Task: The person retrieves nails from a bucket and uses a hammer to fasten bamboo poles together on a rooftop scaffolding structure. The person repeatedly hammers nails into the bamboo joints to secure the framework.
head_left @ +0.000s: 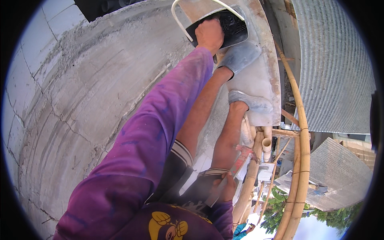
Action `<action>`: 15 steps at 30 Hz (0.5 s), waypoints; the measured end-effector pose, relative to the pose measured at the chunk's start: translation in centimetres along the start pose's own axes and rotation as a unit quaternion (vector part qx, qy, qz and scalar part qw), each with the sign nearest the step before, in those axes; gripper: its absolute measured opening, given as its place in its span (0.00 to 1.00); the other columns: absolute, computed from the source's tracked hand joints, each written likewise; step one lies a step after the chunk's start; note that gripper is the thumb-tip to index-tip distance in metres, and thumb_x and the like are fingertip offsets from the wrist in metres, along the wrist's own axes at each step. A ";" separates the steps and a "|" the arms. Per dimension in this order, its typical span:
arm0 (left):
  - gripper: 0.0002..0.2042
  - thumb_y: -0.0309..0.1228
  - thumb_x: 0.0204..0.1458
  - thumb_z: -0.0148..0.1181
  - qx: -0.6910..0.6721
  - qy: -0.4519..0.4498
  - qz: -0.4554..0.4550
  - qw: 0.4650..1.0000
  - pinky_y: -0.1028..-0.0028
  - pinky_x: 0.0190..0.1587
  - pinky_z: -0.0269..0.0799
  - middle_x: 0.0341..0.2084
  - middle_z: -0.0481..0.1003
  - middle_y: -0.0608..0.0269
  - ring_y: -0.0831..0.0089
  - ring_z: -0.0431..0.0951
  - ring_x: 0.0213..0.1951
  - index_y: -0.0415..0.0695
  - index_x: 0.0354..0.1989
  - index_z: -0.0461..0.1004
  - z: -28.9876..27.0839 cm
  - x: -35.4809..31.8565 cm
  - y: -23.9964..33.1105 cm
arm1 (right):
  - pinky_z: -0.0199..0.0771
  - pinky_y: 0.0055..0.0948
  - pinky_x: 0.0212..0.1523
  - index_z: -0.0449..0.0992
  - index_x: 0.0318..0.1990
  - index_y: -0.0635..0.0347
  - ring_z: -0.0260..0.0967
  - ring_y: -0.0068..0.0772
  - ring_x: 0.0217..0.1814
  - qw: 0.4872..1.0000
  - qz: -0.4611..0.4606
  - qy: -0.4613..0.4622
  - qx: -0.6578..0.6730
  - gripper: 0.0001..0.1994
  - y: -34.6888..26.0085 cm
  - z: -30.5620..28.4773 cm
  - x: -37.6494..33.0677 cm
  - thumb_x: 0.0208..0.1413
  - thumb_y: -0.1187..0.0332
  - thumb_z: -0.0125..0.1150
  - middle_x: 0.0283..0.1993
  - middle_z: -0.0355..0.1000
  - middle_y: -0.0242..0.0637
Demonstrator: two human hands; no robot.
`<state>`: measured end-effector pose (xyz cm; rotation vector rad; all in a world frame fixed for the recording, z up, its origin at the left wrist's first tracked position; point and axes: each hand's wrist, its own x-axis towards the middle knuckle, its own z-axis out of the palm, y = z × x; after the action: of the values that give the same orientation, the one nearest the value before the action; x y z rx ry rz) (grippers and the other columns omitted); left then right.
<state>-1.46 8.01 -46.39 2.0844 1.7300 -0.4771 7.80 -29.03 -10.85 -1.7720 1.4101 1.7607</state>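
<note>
My left hand point(211, 35), at the end of a long purple sleeve, reaches down into a black open-topped container point(240, 37). The fingers look curled in, and what they hold, if anything, is hidden. Thin dark pieces point(231, 25) resembling nails lie inside the container, and a white curved handle point(179, 22) arches over its rim. Low by my thigh, my right hand point(229, 186) is closed around a hammer point(242, 159) with worn red paint, its head pointing up and away from me. My feet, in grey boots point(242, 58), stand beside the container.
I stand on a pale board point(262, 96) along a rough grey plastered wall point(108, 72). Bamboo poles point(301, 120) run along the right side. Beyond are corrugated metal roofs point(332, 68), a pipe end point(267, 143) and trees. A person in blue point(240, 232) is lower down.
</note>
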 end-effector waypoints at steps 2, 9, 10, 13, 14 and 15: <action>0.10 0.32 0.53 0.62 0.001 -0.006 0.023 1.000 0.50 0.42 0.81 0.31 0.82 0.40 0.41 0.85 0.37 0.39 0.36 0.81 -0.1 0.0 0.0 | 0.68 0.34 0.13 0.71 0.41 0.53 0.65 0.34 0.12 1.000 0.005 0.006 0.008 0.16 0.0 -0.1 0.0 0.69 0.50 0.51 0.20 0.72 0.41; 0.10 0.30 0.52 0.61 0.010 -0.018 0.044 0.999 0.52 0.40 0.81 0.30 0.82 0.40 0.42 0.85 0.36 0.38 0.38 0.80 -0.6 -0.3 0.5 | 0.69 0.33 0.13 0.71 0.42 0.54 0.66 0.33 0.12 1.000 0.004 0.011 -0.003 0.16 -0.4 -0.4 -0.3 0.71 0.50 0.49 0.20 0.72 0.41; 0.10 0.30 0.52 0.61 0.008 -0.019 0.045 0.999 0.53 0.40 0.81 0.31 0.83 0.40 0.42 0.85 0.37 0.38 0.38 0.80 -0.7 -0.4 0.5 | 0.70 0.33 0.13 0.70 0.42 0.54 0.66 0.33 0.12 1.000 0.004 0.007 -0.004 0.16 -0.5 -0.4 -0.4 0.71 0.50 0.48 0.20 0.72 0.41; 0.11 0.31 0.53 0.61 0.031 -0.043 0.053 0.997 0.53 0.40 0.81 0.33 0.83 0.41 0.43 0.85 0.38 0.37 0.39 0.80 -0.9 -0.8 0.7 | 0.70 0.33 0.13 0.70 0.43 0.54 0.65 0.33 0.12 1.000 0.015 0.008 -0.004 0.17 -0.8 -0.5 -0.4 0.71 0.49 0.48 0.20 0.73 0.41; 0.11 0.31 0.53 0.60 0.039 -0.052 0.045 0.997 0.53 0.40 0.81 0.35 0.83 0.42 0.43 0.85 0.39 0.37 0.40 0.80 -1.0 -1.0 0.7 | 0.70 0.33 0.13 0.70 0.43 0.54 0.65 0.33 0.12 1.000 0.020 0.005 -0.003 0.17 -0.9 -0.6 -0.5 0.71 0.49 0.48 0.21 0.73 0.41; 0.11 0.32 0.53 0.60 0.046 -0.060 0.037 0.996 0.52 0.41 0.81 0.36 0.83 0.42 0.44 0.85 0.40 0.37 0.40 0.81 -1.1 -1.1 0.8 | 0.70 0.34 0.13 0.70 0.43 0.54 0.65 0.33 0.12 1.000 0.022 0.007 -0.004 0.18 -1.0 -0.6 -0.5 0.71 0.49 0.47 0.21 0.73 0.41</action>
<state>-0.81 7.50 -44.88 2.1287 1.5844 -0.6565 9.05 -28.79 -10.69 -1.7742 1.4609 1.7810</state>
